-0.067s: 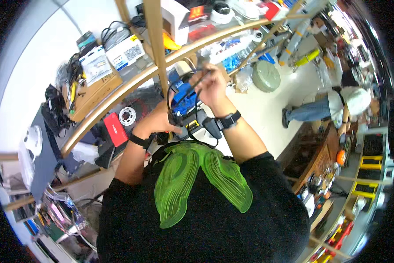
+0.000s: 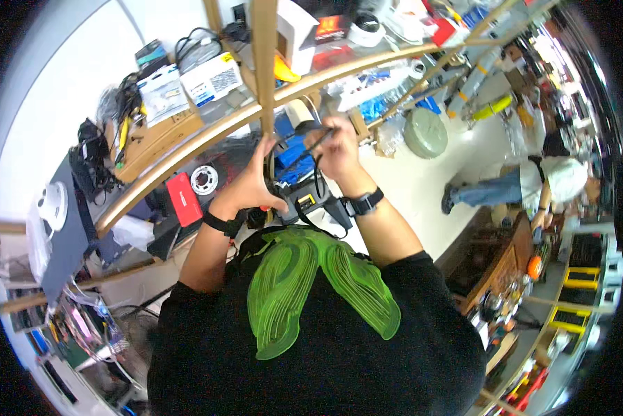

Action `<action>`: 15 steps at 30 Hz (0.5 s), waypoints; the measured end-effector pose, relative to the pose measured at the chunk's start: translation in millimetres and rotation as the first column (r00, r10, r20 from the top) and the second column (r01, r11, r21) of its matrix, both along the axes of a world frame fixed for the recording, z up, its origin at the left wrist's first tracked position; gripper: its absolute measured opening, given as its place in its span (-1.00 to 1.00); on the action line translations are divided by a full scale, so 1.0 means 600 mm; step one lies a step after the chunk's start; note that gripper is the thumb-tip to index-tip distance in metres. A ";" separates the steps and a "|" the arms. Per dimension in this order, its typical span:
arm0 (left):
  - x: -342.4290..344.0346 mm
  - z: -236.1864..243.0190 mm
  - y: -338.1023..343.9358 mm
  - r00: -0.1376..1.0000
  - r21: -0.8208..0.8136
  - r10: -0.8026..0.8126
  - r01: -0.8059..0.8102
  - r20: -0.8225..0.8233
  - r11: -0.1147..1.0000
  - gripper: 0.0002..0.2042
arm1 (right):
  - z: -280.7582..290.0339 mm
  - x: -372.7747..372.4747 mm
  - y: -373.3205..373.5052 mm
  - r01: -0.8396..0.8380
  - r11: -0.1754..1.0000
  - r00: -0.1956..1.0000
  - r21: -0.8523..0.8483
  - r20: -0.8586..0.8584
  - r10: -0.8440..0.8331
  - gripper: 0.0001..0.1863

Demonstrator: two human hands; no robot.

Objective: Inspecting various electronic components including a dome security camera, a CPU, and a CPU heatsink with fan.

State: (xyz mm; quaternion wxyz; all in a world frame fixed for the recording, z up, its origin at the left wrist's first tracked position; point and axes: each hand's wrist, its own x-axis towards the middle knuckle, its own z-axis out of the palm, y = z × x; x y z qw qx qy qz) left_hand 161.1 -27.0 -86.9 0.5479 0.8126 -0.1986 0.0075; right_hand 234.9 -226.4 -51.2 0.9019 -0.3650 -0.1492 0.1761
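In front of my chest is a dark grey device [image 2: 310, 199] with a yellow label. My left hand [image 2: 248, 186] is curved around its left side, thumb on the near edge and fingers pointing away from me; part of the grip is hidden. A black cable or strap [image 2: 318, 170] loops up from the device. The fingers of my right hand [image 2: 340, 149] are closed on its upper part, above and to the right of the device; they are slightly blurred. Behind the loop lies blue material [image 2: 294, 156].
A wooden-edged shelf [image 2: 180, 163] curves across ahead, with an upright post [image 2: 263, 62]. On it lie a red box [image 2: 184, 200], a white ring-shaped part [image 2: 204, 180] and packaged goods. A round green container [image 2: 424, 133] and another person [image 2: 506, 184] are to the right.
The surroundings shift slightly right and down as the view turns. My right hand and the upper cable or strap come a little lower; my left hand stays beside the device.
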 end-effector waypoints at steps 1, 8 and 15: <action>0.004 0.007 0.000 1.000 -0.068 0.011 -0.009 0.025 0.998 0.44 | -0.014 -0.005 0.010 0.045 0.998 0.999 0.043 0.023 -0.047 -0.84; 0.005 -0.044 -0.101 0.987 -0.400 0.155 -0.127 0.038 0.908 -0.18 | -0.021 -0.035 0.021 0.052 0.993 0.993 0.107 -0.109 -0.040 -0.72; -0.047 -0.008 -0.091 0.944 -0.233 0.117 -0.194 -0.310 0.953 -0.72 | 0.011 0.009 -0.011 -0.198 0.922 0.980 0.334 0.078 0.183 -0.88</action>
